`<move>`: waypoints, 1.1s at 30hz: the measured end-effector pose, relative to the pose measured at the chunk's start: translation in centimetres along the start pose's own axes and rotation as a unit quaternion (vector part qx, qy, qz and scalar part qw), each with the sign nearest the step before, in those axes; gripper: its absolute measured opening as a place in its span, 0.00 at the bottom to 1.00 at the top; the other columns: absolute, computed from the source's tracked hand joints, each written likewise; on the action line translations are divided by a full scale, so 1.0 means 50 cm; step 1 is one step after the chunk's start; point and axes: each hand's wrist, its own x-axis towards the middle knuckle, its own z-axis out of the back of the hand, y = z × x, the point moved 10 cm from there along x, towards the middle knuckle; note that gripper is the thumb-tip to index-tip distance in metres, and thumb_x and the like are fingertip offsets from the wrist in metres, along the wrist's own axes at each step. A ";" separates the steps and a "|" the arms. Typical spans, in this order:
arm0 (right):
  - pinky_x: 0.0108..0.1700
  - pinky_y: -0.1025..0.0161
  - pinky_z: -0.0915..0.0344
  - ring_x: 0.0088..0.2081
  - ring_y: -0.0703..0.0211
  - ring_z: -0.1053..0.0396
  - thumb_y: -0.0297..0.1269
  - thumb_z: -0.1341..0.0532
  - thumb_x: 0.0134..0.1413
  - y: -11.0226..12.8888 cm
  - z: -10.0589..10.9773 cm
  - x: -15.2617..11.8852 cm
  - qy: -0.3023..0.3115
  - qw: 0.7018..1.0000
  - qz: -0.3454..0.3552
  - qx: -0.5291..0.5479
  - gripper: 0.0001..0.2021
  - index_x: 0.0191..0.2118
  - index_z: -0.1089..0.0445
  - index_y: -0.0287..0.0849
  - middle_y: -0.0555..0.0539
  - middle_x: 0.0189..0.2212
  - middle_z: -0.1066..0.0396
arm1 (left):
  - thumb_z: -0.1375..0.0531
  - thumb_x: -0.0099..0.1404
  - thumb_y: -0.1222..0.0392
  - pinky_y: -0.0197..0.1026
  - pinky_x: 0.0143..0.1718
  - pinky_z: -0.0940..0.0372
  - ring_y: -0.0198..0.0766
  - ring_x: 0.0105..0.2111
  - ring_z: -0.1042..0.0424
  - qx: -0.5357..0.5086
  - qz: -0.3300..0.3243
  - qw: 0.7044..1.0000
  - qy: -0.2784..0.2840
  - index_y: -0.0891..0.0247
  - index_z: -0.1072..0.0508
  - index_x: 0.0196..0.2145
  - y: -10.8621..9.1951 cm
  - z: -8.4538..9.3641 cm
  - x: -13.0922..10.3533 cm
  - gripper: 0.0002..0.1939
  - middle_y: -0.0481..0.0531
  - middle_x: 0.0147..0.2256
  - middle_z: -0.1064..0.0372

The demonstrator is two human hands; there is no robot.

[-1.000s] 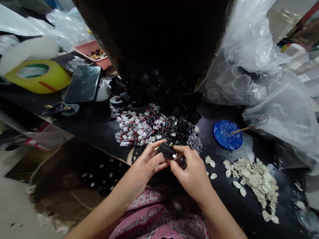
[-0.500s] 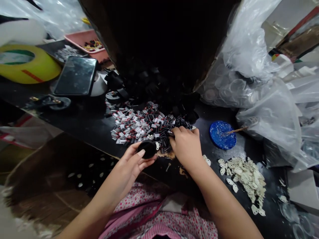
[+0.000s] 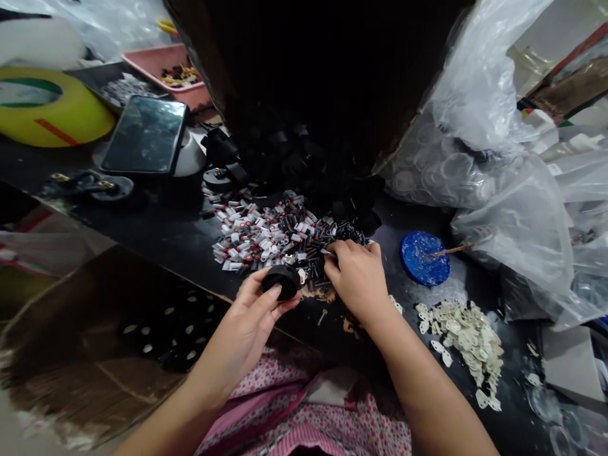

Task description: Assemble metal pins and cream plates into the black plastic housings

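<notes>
Black tabletop (image 3: 166,221) bears heaped parts (image 3: 259,234) and blue disc (image 3: 420,258); left grip (image 3: 256,307) holds black cup (image 3: 286,282), right grip (image 3: 360,278) unclear.

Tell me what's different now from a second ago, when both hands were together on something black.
The hands have parted. The right hand has let go and moved forward to the pile of small parts; what its fingertips hold is too small to tell. The left hand alone holds a black round part. The blue disc and heap of cream plates stayed put.
</notes>
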 end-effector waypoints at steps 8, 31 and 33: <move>0.45 0.58 0.46 0.42 0.57 0.27 0.32 0.41 0.66 0.040 -0.017 -0.068 0.086 0.975 0.014 0.206 0.10 0.48 0.24 0.47 0.50 0.41 0.21 | 0.33 0.64 0.57 0.43 0.45 0.26 0.41 0.44 0.23 -0.039 0.012 0.999 0.034 0.56 0.24 0.42 0.017 -0.030 -0.001 0.09 0.51 0.43 0.22; 0.47 0.54 0.42 0.43 0.50 0.28 0.35 0.41 0.63 0.012 0.002 -0.007 0.002 0.996 -0.016 0.092 0.05 0.41 0.29 0.42 0.44 0.41 0.24 | 0.37 0.67 0.62 0.45 0.49 0.26 0.42 0.43 0.21 -0.095 -0.037 0.995 -0.017 0.59 0.24 0.42 0.000 -0.027 0.027 0.05 0.52 0.44 0.21; 0.47 0.57 0.40 0.41 0.54 0.27 0.33 0.39 0.60 -0.001 0.005 -0.030 0.021 0.976 -0.051 0.213 0.03 0.39 0.29 0.43 0.48 0.39 0.23 | 0.36 0.66 0.61 0.45 0.50 0.26 0.43 0.43 0.21 -0.083 -0.044 0.996 -0.001 0.58 0.23 0.41 -0.001 -0.032 0.022 0.06 0.53 0.44 0.21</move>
